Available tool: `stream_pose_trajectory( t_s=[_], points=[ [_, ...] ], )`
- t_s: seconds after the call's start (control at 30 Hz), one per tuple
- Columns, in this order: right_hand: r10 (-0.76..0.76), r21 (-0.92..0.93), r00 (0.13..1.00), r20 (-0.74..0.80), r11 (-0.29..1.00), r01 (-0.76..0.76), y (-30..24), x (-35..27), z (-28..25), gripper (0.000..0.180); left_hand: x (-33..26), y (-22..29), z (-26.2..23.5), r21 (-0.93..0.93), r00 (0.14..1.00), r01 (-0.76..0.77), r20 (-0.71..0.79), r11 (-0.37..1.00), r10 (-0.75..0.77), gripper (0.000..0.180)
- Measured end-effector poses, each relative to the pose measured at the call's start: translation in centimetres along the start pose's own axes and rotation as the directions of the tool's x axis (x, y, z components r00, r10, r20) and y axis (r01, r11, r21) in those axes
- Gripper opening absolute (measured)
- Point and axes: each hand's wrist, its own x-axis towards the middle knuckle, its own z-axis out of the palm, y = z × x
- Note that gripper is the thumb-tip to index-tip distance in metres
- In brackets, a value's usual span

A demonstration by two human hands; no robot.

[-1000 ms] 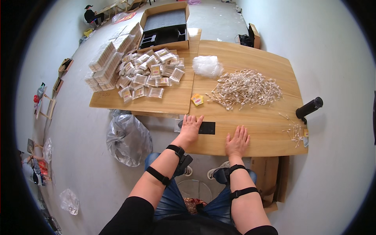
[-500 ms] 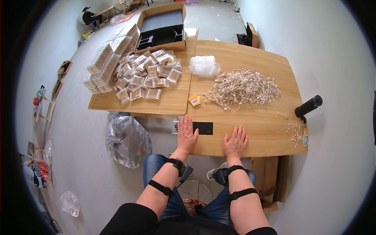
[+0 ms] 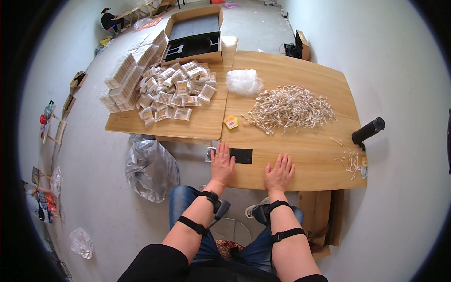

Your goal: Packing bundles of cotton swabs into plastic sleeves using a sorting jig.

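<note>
My left hand [image 3: 222, 164] lies flat near the front edge of the wooden table [image 3: 300, 145], fingers stretched out, holding nothing. A flat black rectangle [image 3: 242, 156] lies right beside its thumb. Spread flat on the same tabletop, my right hand [image 3: 280, 174] is also bare of any object. Beyond the hands is a large heap of loose cotton swabs [image 3: 291, 110]. Left of that heap sit a small stack of yellow cards [image 3: 230, 122] and a pile of clear plastic bags [image 3: 244, 82].
Many packed swab bundles [image 3: 176, 89] cover the left table, with stacked packs [image 3: 124, 82] behind. An open carton [image 3: 196, 35] stands at the back. A black cylinder [image 3: 369, 130] and scattered swabs [image 3: 350, 162] are at right. A grey plastic bag [image 3: 151, 169] stands below. One person [image 3: 111, 21] sits far off.
The whole view has shifted slightly, with the tables a little lower and further left. Both hands stay flat in the same places on the table.
</note>
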Motion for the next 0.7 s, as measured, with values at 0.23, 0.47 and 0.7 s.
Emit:
stream_pose_trajectory(
  t_s=[0.23,0.47,0.7],
  points=[
    [0.011,0.030,1.000,0.013,0.999,-0.011,0.4,0.0,-0.3,0.067,1.6,-2.1,-3.7,-0.110,0.963,-0.066,0.253,0.992,0.093,0.072],
    [0.004,0.040,1.000,0.006,0.999,-0.004,0.1,0.1,-0.3,0.065,1.6,-2.4,-2.7,-0.187,0.952,-0.083,0.275,0.979,0.134,0.070],
    [0.004,-0.001,1.000,-0.021,1.000,-0.004,0.5,0.0,0.1,0.066,-0.1,1.2,-0.6,-0.115,0.981,-0.084,0.165,0.990,0.102,0.063]
  ],
)
